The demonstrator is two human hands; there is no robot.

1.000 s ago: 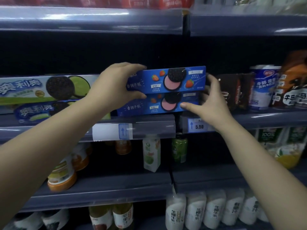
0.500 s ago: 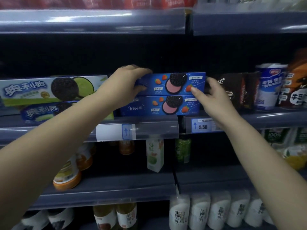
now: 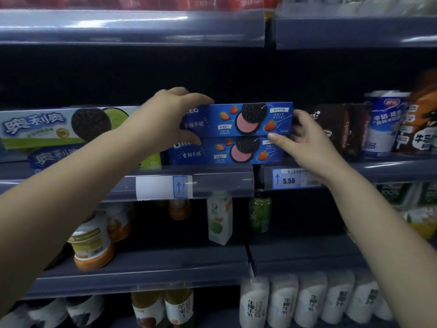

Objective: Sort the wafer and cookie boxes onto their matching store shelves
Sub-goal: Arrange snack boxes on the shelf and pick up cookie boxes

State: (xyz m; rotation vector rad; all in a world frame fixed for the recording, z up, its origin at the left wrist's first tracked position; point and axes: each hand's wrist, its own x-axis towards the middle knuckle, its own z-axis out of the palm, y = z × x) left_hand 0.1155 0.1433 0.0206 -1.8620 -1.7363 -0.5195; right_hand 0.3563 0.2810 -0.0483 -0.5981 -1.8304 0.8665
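— What do you have nearest you?

— My two bare forearms, reaching up to the middle shelf. My left hand wraps the left end of the upper blue cookie box: fingers curled over its top edge, thumb pressed under it, so I am pinching that end. My right hand is at the right end of the same box, thumb laid against the front lower corner, the other fingers bent around the end panel.

— And where does that box sit?

— It lies flat on a second blue cookie box of the same strawberry print, which rests on the shelf just behind the clear price rail. I cannot tell whether the upper one is fully resting on it or a little lifted.

— What is beside them?

— To the left, touching or nearly so, two green-and-white cookie boxes stacked the same way. To the right, behind my right hand, a dark brown carton, then a blue-and-white cup. A price tag reading 5.50 hangs on the rail under my right wrist.

— Farther off?

— Below, drink bottles and a green-and-white carton on the next shelf, white pouches lower still. Behind the boxes the shelf back is dark.
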